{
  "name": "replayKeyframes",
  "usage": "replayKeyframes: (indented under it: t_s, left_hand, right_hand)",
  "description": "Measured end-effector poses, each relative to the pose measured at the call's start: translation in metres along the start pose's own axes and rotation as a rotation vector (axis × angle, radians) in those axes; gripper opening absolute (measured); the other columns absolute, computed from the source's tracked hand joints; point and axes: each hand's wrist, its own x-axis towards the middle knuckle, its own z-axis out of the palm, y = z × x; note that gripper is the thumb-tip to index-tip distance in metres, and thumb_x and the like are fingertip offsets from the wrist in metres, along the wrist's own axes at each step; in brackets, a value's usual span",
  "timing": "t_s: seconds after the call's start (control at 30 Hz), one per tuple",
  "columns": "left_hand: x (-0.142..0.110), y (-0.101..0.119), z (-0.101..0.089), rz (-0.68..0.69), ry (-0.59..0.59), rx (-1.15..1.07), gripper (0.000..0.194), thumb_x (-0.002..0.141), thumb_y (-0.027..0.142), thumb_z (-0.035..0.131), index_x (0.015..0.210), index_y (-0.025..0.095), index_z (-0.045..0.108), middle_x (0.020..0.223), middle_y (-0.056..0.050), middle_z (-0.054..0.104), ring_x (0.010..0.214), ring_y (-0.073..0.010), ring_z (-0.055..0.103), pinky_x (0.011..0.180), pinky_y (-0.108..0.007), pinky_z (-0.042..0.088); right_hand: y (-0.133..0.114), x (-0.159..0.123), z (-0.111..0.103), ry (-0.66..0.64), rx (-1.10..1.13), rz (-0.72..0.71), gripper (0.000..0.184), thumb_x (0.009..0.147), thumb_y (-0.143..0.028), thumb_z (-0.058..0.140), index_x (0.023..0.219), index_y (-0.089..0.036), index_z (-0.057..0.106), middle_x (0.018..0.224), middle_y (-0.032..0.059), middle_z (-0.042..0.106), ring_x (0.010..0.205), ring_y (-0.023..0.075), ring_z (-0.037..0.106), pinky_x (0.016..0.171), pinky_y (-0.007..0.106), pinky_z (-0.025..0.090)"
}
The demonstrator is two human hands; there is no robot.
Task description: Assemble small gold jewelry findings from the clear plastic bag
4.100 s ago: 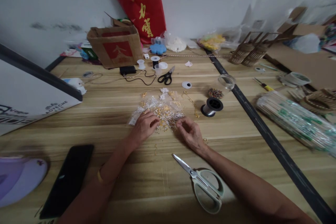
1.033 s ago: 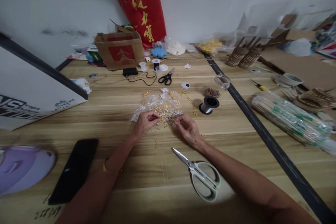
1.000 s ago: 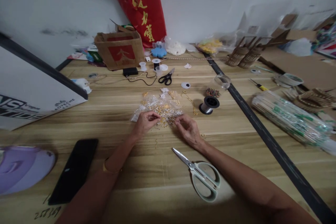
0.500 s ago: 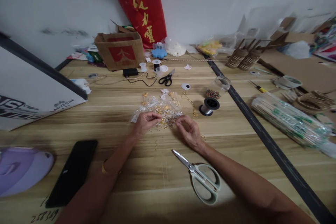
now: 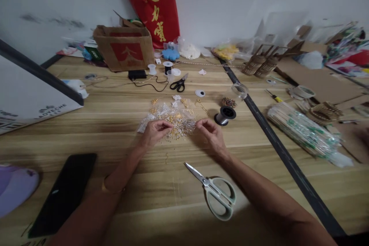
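Note:
My left hand (image 5: 155, 132) is at the left edge of a pile of small gold and silver jewellery findings (image 5: 180, 127), its thumb and forefinger pinched together. Whatever lies between those fingertips is too small to make out. Just right of the pile, my right hand (image 5: 212, 135) is also closed in a pinch, its contents equally unclear. Clear plastic bags (image 5: 163, 110) of findings lie behind the pile. A gold chain (image 5: 204, 107) runs partly behind my right hand. Nearer me lie a short gold chain piece (image 5: 167, 158) and pale-handled scissors (image 5: 220, 196).
Right of the pile stand a wire spool (image 5: 225, 115) and a clear jar of beads (image 5: 229, 102). Black scissors (image 5: 179, 83) lie farther back. A black phone-like slab (image 5: 65, 192) is at left, wrapped sticks (image 5: 305, 132) at right. A paper bag (image 5: 125, 50) stands behind.
My right hand has moved a little away from me and to the right, covering part of the gold chain. My left hand stays nearly in place. The whole view has shifted slightly.

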Motion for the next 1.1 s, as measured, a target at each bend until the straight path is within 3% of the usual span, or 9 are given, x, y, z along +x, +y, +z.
replayKeyframes:
  t_s: [0.2,0.47,0.77,1.1]
  left_hand:
    - [0.000,-0.002,-0.001,0.005,0.000,-0.012,0.016,0.067,0.028,0.073,0.075,0.014,0.072,0.071,-0.004,0.072,0.064,-0.0142,0.065,0.060,-0.022,0.052]
    - [0.000,0.000,0.001,0.002,0.016,0.024,0.018,0.065,0.030,0.075,0.074,0.014,0.072,0.072,-0.005,0.072,0.065,-0.0155,0.065,0.061,-0.024,0.053]
    - [0.000,0.005,0.002,0.024,-0.031,0.149,0.021,0.067,0.035,0.073,0.074,0.015,0.071,0.071,-0.004,0.071,0.067,-0.0161,0.065,0.062,-0.024,0.053]
    - [0.001,0.001,0.002,0.053,-0.036,0.187,0.018,0.068,0.034,0.072,0.073,0.017,0.070,0.071,-0.002,0.070,0.065,-0.0151,0.064,0.061,-0.024,0.052]
  right_hand:
    - [0.000,0.015,-0.013,-0.069,-0.010,0.036,0.027,0.076,-0.045,0.068,0.074,-0.020,0.060,0.073,0.0004,0.059,0.071,0.0153,0.053,0.066,0.027,0.044]
    - [0.007,0.024,-0.024,-0.090,0.126,0.200,0.030,0.071,-0.046,0.073,0.073,-0.019,0.060,0.069,-0.0010,0.060,0.064,0.0127,0.052,0.061,0.025,0.041]
    - [0.019,0.029,-0.027,-0.095,0.322,0.227,0.027,0.071,-0.039,0.074,0.072,-0.016,0.060,0.064,-0.0024,0.056,0.059,0.0091,0.047,0.060,0.023,0.035]
    - [0.015,0.030,-0.026,-0.103,0.231,0.199,0.028,0.069,-0.040,0.073,0.069,-0.016,0.060,0.061,-0.0022,0.055,0.057,0.0094,0.045,0.057,0.024,0.033]
